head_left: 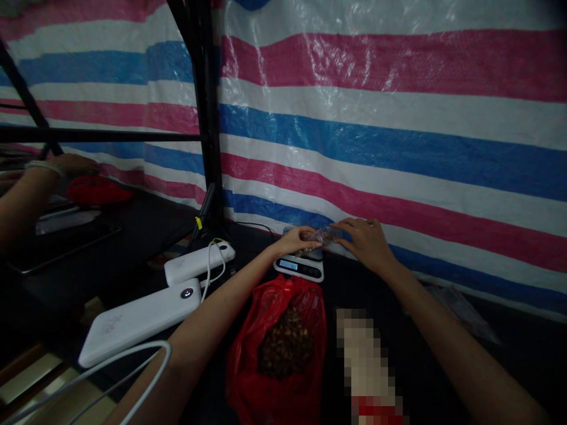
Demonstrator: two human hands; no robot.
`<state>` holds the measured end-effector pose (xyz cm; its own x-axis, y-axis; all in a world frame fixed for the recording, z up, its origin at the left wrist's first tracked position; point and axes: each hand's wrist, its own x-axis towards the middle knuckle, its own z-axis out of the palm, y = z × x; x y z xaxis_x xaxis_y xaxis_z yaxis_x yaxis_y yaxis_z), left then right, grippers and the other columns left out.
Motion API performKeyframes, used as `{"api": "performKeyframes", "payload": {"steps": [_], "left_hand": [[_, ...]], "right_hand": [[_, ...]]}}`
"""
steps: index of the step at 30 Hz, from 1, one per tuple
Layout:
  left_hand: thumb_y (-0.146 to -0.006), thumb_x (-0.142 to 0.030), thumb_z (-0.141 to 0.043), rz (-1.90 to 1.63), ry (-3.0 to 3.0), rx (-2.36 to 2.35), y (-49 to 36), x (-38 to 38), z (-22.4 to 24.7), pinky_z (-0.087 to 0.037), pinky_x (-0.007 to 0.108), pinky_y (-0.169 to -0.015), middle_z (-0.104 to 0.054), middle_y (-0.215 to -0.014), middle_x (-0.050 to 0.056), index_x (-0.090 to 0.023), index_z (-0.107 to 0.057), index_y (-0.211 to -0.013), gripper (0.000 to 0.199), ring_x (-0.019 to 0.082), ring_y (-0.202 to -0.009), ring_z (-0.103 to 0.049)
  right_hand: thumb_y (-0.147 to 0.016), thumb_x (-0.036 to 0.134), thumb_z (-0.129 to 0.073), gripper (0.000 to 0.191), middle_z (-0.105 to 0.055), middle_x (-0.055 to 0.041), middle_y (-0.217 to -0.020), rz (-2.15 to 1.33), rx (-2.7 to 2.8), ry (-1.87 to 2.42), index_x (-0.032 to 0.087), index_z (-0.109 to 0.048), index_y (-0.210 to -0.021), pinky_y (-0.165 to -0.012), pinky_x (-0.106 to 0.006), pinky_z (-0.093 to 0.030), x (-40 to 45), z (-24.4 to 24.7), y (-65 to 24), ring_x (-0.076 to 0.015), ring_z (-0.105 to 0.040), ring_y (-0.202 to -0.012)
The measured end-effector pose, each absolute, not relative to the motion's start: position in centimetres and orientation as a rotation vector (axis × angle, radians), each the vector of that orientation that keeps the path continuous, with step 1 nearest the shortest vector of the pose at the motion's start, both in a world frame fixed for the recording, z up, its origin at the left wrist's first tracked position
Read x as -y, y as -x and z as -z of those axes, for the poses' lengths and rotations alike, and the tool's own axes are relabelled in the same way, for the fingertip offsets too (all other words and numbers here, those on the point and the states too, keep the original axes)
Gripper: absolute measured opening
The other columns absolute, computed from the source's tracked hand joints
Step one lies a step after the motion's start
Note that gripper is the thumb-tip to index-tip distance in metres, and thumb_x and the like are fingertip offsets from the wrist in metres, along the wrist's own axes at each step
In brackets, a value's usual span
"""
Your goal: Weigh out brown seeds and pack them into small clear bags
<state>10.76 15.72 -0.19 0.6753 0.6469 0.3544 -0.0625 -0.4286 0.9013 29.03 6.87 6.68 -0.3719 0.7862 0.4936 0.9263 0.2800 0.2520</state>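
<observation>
My left hand (301, 240) is closed on the left side of a small clear plastic bag (328, 234), just above a white digital scale (299, 268) with a lit display. From the right, my right hand (363, 239) pinches the other end of the bag between thumb and fingers. What the bag contains is too dim to make out. Directly in front of the scale stands a red plastic bag (245, 354), its mouth open, holding a heap of small brown dried pieces (287, 345).
Two white power banks (142, 319) with white cables lie to the left. Clear plastic bags (465, 313) rest by the striped tarp wall (398, 147) at right. A black metal post (208, 106) rises behind. Another person's arm (26, 195) reaches over a neighbouring table near a red bag (100, 190).
</observation>
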Motion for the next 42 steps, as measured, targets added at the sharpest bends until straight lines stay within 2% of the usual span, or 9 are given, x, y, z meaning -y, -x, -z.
{"api": "performKeyframes", "payload": {"steps": [8,16,20,22,28,31,34,38,42], "left_hand": [[-0.066,-0.042,-0.065,-0.967,-1.876,-0.526,-10.2,-16.8,0.5,-0.041,0.024,-0.070,-0.064,-0.085,0.006,-0.010,-0.060,-0.095,0.043,0.014,-0.075,-0.057],[-0.065,-0.041,-0.065,-1.145,-1.817,-0.629,-9.4,-17.3,0.4,-0.042,0.027,-0.072,-0.064,-0.088,0.007,-0.010,-0.059,-0.096,0.044,0.016,-0.078,-0.058],[-0.065,-0.042,-0.065,-1.151,-1.827,-0.645,-9.4,-17.2,0.5,-0.042,0.027,-0.071,-0.064,-0.086,0.006,-0.010,-0.061,-0.092,0.042,0.017,-0.077,-0.057],[-0.065,-0.041,-0.065,-1.144,-1.819,-0.647,-9.4,-17.2,0.5,-0.042,0.027,-0.072,-0.064,-0.086,0.006,-0.010,-0.061,-0.091,0.041,0.017,-0.077,-0.058],[-0.065,-0.039,-0.066,-1.126,-1.790,-0.605,-9.2,-17.5,0.8,-0.042,0.026,-0.072,-0.064,-0.088,0.007,-0.010,-0.060,-0.094,0.042,0.016,-0.079,-0.058],[-0.066,-0.042,-0.065,-1.104,-1.809,-0.611,-9.1,-17.6,0.8,-0.041,0.024,-0.066,-0.064,-0.084,0.005,-0.011,-0.060,-0.094,0.042,0.015,-0.073,-0.057],[-0.066,-0.043,-0.064,-1.114,-1.842,-0.602,-9.1,-17.6,0.6,-0.041,0.024,-0.066,-0.064,-0.085,0.005,-0.011,-0.061,-0.094,0.043,0.015,-0.074,-0.057],[-0.066,-0.042,-0.064,-1.116,-1.861,-0.611,-9.0,-17.4,0.6,-0.041,0.025,-0.070,-0.064,-0.086,0.006,-0.010,-0.062,-0.094,0.042,0.016,-0.076,-0.057],[-0.068,-0.041,-0.063,-1.105,-1.856,-0.608,-9.0,-17.4,0.4,-0.041,0.025,-0.069,-0.064,-0.086,0.006,-0.010,-0.061,-0.093,0.040,0.016,-0.076,-0.057]], "right_hand": [[-0.070,0.047,-0.059,0.038,-0.067,-0.0036,-0.095,-0.220,1.841,1.661,0.023,-0.057,-0.101,-0.080,-0.036,-0.043,-6.6,-1.4,-31.8,-0.0223,-0.061,-0.088],[-0.067,0.045,-0.062,0.045,-0.058,-0.0058,-0.115,-0.619,2.102,1.571,0.023,-0.058,-0.107,-0.098,-0.044,-0.032,-2.7,1.4,-31.9,-0.0245,-0.050,-0.109],[-0.067,0.040,-0.064,0.071,-0.047,-0.0081,-0.129,-1.080,2.126,1.464,0.023,-0.037,-0.130,-0.097,-0.043,-0.034,-3.5,-0.5,-33.9,-0.0233,-0.043,-0.118],[-0.068,0.036,-0.064,0.074,-0.047,-0.0073,-0.129,-1.248,2.088,1.391,0.025,-0.031,-0.133,-0.093,-0.040,-0.038,-5.1,-1.1,-34.9,-0.0216,-0.046,-0.115],[-0.065,0.035,-0.063,0.042,-0.063,-0.0070,-0.106,-0.669,1.938,1.572,0.019,-0.061,-0.105,-0.078,-0.036,-0.044,-10.6,1.8,-33.7,-0.0209,-0.059,-0.085],[-0.062,0.033,-0.065,0.028,-0.067,-0.0047,-0.087,-0.454,1.954,1.638,0.020,-0.068,-0.086,-0.068,-0.034,-0.045,-11.7,3.6,-32.7,-0.0196,-0.058,-0.071],[-0.065,0.034,-0.061,0.018,-0.066,-0.0053,-0.078,-0.380,1.899,1.647,0.019,-0.067,-0.072,-0.067,-0.033,-0.043,-11.5,4.3,-32.7,-0.0199,-0.058,-0.071],[-0.068,0.037,-0.058,0.021,-0.065,-0.0057,-0.081,-0.387,1.881,1.617,0.018,-0.066,-0.072,-0.071,-0.033,-0.042,-9.7,3.6,-33.1,-0.0201,-0.058,-0.075],[-0.073,0.038,-0.055,0.029,-0.065,-0.0051,-0.082,-0.757,1.997,1.485,0.017,-0.064,-0.091,-0.071,-0.031,-0.042,-7.2,2.2,-33.0,-0.0185,-0.059,-0.076]]}}
